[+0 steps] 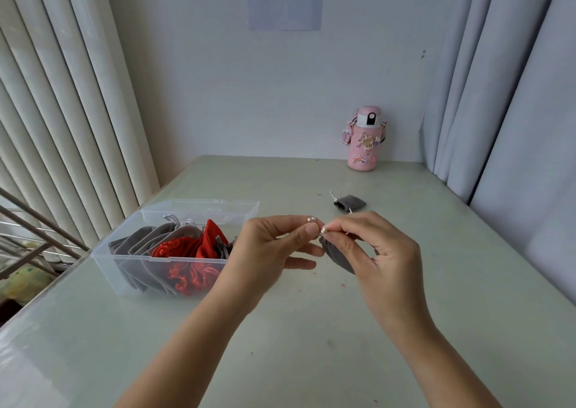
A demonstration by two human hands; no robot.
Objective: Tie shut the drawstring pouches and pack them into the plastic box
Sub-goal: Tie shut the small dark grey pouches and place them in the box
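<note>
I hold a small grey drawstring pouch (337, 256) in the air above the middle of the table. My left hand (274, 247) pinches one beaded cord end, and my right hand (374, 245) pinches the other while the pouch hangs under its fingers. The clear plastic box (109, 264) stands open at the left, with several grey pouches (140, 240) and red pouches (187, 248) inside. Its lid (199, 209) lies back behind it. Another grey pouch (349, 203) lies on the table farther back, right of centre.
A pink drink bottle (364, 139) stands at the back by the wall. Curtains hang along the right edge and vertical blinds along the left. The pale green table (280, 345) drops off at its left edge beside a metal rack (31, 230).
</note>
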